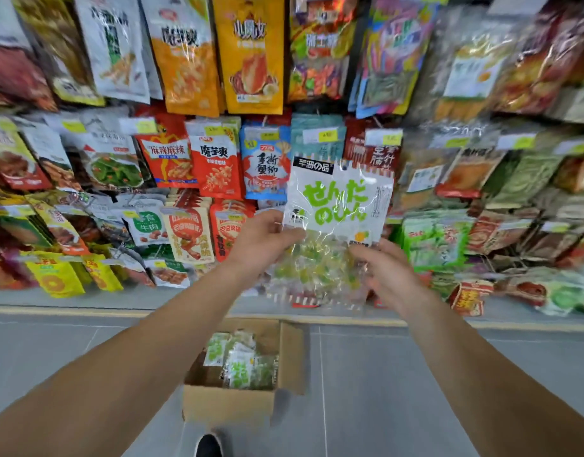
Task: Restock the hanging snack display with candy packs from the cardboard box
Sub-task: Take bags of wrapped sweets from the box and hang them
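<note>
1. Candy pack [338,206], clear with green lettering on white, held upright in front of the hanging snack display [218,159], level with its middle rows and right of the blue crab-stick bag [266,163].
2. Left hand [262,240] closed on the pack's lower left edge, thumb over the front.
3. Right hand [384,270] at the pack's lower right, fingers curled against the clear bottom half full of yellow-green sweets; blurred, so firmness of grip cannot be told.
4. Second pack [304,285], also blurred, hanging below and behind the first between the two hands; which hand carries it cannot be told.
5. Cardboard box [231,404] standing open on the grey tiled floor [416,390] below the arms, just before the display's bottom edge, with more green-and-white packs [241,361] piled inside toward its right wall.
6. Black shoe tip [209,446] at the frame's bottom edge, just beside the box's near wall.
</note>
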Tool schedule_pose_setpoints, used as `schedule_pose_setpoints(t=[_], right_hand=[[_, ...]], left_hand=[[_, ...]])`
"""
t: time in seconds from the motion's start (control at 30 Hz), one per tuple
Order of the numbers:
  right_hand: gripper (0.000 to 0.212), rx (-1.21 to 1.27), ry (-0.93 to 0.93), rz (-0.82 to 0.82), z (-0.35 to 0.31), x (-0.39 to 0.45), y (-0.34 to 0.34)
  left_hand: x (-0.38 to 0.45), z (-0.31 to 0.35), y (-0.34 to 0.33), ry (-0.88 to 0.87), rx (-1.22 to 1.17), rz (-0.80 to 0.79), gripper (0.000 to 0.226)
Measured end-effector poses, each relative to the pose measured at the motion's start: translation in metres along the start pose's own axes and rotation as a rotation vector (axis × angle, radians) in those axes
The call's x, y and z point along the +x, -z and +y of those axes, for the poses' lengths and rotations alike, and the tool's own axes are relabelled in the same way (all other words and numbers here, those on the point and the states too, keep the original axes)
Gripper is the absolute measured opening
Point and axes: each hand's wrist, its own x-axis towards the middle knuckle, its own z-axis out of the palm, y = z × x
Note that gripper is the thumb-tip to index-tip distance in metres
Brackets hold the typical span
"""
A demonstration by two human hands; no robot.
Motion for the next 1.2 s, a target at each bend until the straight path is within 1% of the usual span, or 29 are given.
schedule_pose_setpoints(t=[0.03, 0.13, 0.17, 0.23, 0.27, 0.33, 0.37, 0.43, 0.5, 0.6, 0.63, 0.73, 0.77, 0.83, 0.9, 0.97, 1.0, 1.13, 1.2], right_hand=[[0.013, 0.007, 0.028, 0.004, -0.014, -0.001, 0.009], [0.019, 0.026, 0.095, 0.032, -0.069, -0.007, 0.041], [0.019, 0.051, 0.116, 0.047, -0.084, -0.007, 0.046], [0.028, 0.091, 0.164, 0.060, -0.114, -0.006, 0.056], [0.028, 0.086, 0.185, 0.068, -0.127, -0.005, 0.062], [0.015, 0.063, 0.256, 0.070, -0.160, 0.002, 0.076], [0.013, 0.064, 0.280, 0.076, -0.172, 0.007, 0.081], [0.016, 0.092, 0.325, 0.083, -0.201, 0.023, 0.096], [0.014, 0.129, 0.342, 0.080, -0.224, 0.034, 0.105], [0.022, 0.124, 0.362, 0.095, -0.251, 0.057, 0.116], [0.024, 0.129, 0.376, 0.104, -0.262, 0.066, 0.120], [0.020, 0.130, 0.412, 0.110, -0.290, 0.092, 0.128], [0.017, 0.141, 0.417, 0.118, -0.299, 0.099, 0.130], [0.015, 0.139, 0.454, 0.118, -0.319, 0.119, 0.140], [0.012, 0.067, 0.494, 0.116, -0.336, 0.138, 0.152], [0.022, -0.047, 0.554, 0.115, -0.353, 0.155, 0.163], [0.025, -0.110, 0.592, 0.141, -0.364, 0.167, 0.171], [0.046, -0.227, 0.745, 0.296, -0.416, 0.192, 0.195], [0.051, -0.317, 0.826, 0.331, -0.446, 0.204, 0.211]], left_hand=[[0.001, 0.016, -0.007, -0.037, 0.004, 0.011, 0.022], [0.007, 0.075, -0.039, -0.117, -0.003, 0.031, 0.041], [0.010, 0.090, -0.045, -0.146, -0.006, 0.036, 0.035], [0.019, 0.119, -0.056, -0.209, 0.023, 0.031, 0.015], [0.024, 0.132, -0.063, -0.235, 0.025, 0.029, 0.012], [0.038, 0.164, -0.078, -0.285, 0.030, 0.030, 0.010], [0.045, 0.174, -0.082, -0.302, 0.025, 0.033, 0.009], [0.070, 0.199, -0.097, -0.345, 0.000, 0.030, 0.009], [0.093, 0.217, -0.109, -0.372, -0.010, 0.024, 0.009], [0.132, 0.236, -0.122, -0.378, 0.008, 0.029, 0.008], [0.147, 0.246, -0.129, -0.384, 0.003, 0.020, 0.009], [0.181, 0.268, -0.145, -0.430, -0.024, 0.007, 0.032], [0.192, 0.276, -0.150, -0.453, -0.024, 0.000, 0.036], [0.215, 0.296, -0.159, -0.491, -0.010, -0.002, 0.031], [0.235, 0.310, -0.166, -0.526, 0.013, 0.029, 0.019], [0.248, 0.321, -0.172, -0.550, 0.027, 0.051, 0.011], [0.256, 0.328, -0.177, -0.565, 0.034, 0.053, 0.007], [0.291, 0.349, -0.194, -0.607, 0.100, 0.100, 0.010], [0.311, 0.362, -0.205, -0.625, 0.116, 0.144, 0.010]])
